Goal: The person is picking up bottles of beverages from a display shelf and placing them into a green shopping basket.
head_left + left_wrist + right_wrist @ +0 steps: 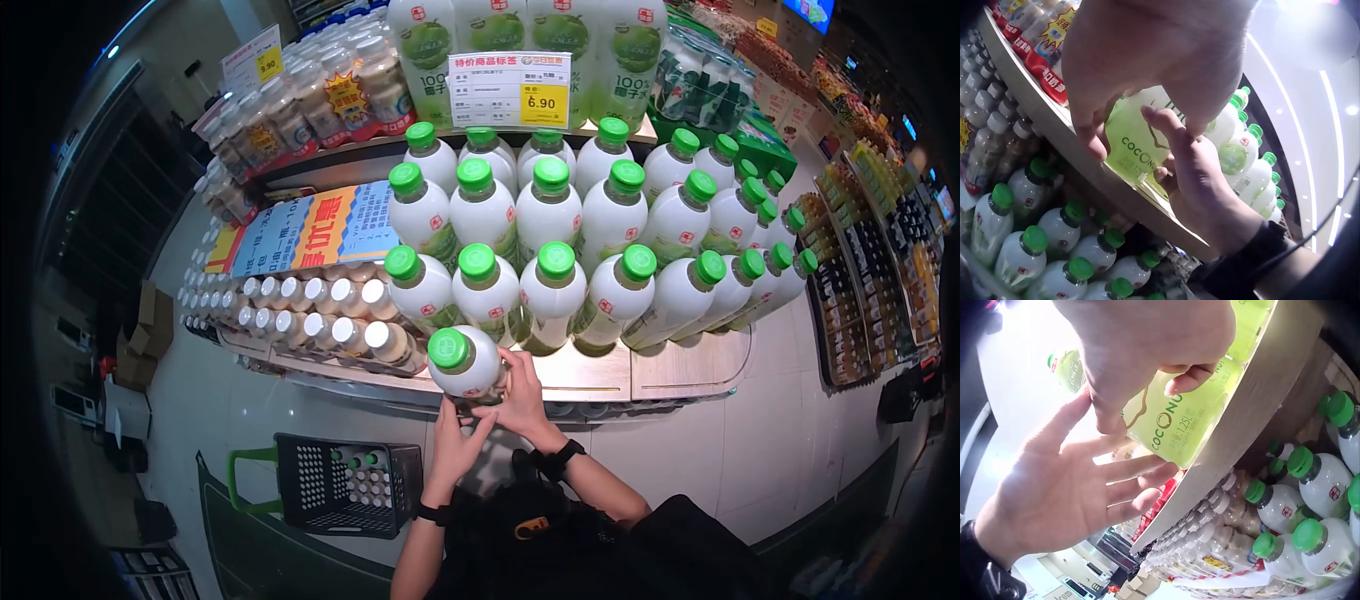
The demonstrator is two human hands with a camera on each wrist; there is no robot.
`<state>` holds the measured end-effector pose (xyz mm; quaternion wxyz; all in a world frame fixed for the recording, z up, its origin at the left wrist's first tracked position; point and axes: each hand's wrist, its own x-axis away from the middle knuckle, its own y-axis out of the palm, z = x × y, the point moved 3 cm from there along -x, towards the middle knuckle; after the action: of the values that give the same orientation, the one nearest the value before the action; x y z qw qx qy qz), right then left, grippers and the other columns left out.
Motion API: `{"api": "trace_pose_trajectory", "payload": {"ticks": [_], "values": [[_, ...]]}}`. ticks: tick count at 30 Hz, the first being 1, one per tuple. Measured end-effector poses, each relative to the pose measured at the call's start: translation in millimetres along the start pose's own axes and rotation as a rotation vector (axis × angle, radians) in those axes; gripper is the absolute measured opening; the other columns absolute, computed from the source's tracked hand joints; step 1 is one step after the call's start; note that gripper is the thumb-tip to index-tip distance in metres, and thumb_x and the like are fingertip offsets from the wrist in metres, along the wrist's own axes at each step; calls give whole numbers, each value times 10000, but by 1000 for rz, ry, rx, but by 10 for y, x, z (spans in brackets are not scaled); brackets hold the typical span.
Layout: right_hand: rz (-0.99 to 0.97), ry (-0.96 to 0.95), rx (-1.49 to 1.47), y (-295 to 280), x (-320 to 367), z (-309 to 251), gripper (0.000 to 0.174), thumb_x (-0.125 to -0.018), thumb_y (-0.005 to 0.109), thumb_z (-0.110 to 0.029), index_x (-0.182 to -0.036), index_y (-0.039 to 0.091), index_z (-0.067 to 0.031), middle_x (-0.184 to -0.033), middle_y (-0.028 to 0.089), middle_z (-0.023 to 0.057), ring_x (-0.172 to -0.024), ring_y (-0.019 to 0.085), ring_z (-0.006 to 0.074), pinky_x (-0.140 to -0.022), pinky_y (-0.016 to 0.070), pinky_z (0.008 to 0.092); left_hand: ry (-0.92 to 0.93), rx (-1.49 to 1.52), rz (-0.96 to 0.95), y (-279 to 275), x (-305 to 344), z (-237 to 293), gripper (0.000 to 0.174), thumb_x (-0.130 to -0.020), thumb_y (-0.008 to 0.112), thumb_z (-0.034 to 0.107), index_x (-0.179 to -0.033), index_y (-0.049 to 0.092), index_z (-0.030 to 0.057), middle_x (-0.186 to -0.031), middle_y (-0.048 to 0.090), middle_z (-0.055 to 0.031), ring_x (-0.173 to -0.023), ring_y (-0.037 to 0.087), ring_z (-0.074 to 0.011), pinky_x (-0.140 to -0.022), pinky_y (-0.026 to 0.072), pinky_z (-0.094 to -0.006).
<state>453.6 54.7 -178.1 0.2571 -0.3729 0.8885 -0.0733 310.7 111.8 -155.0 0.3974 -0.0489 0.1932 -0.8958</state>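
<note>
Both hands hold a white coconut drink bottle (472,368) with a green cap, tilted a little, at the front edge of the display. My left hand (458,452) has its fingers along the bottle's left side and its thumb toward my right hand. My right hand (522,398) grips the bottle's right side. In the left wrist view the green label (1138,134) reads "COCONUT", and the right hand (1200,181) bends its fingers against it. The left hand (1054,487) in the right wrist view spreads long fingers by the bottle's lower end.
Rows of matching bottles (555,285) stand on the wooden display shelf (690,372). To their left are small white-capped bottles (330,325) and a promotional sign (310,230). A black shopping basket (300,480) with several bottles inside sits on the floor at lower left.
</note>
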Motion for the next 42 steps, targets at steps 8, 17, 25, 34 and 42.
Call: {"api": "trace_pose_trajectory", "payload": {"ticks": [8,17,25,34,42], "values": [[55,-23,-102,399,-48,15,1009,-551,937,-87,-1435,453,-36,-1313,488,135,-719,569,123,-616,513,246,-72,88,89,-224,-114,-242,655,-957,658,152,-1492,329,-35,-1319,552,-236,-1084,649,-277,-826,574,-359],[78,-161,51,514,-136,-20,971,-640,885,-183,-1476,408,-63,-1080,673,147,-707,639,154,-675,549,300,-124,160,45,-261,-214,-475,667,-930,700,199,-1448,351,-35,-1298,549,-233,-1127,628,-296,-879,552,-375],[-110,8,67,553,-13,78,998,-633,869,-212,-1487,368,-91,-1329,624,164,-895,717,320,-786,582,371,-43,86,-10,-346,-332,-626,768,-801,830,250,-1383,419,-38,-1287,577,-232,-1159,616,-327,-977,487,-422],[-135,53,67,634,208,118,930,-627,901,-216,-1410,427,-50,-1135,699,179,-1013,722,300,-860,570,385,-59,143,-124,-552,-295,-523,1008,-683,897,289,-1490,349,31,-1405,541,-232,-1283,561,-347,-1054,456,-435],[-84,-13,147,657,255,162,825,-637,895,-232,-1318,468,-50,-1082,711,162,-978,727,319,-817,576,392,-96,117,-107,-472,-276,-758,1158,-655,900,420,-1533,271,1,-1466,483,-240,-1349,502,-366,-1105,423,-428]]}}
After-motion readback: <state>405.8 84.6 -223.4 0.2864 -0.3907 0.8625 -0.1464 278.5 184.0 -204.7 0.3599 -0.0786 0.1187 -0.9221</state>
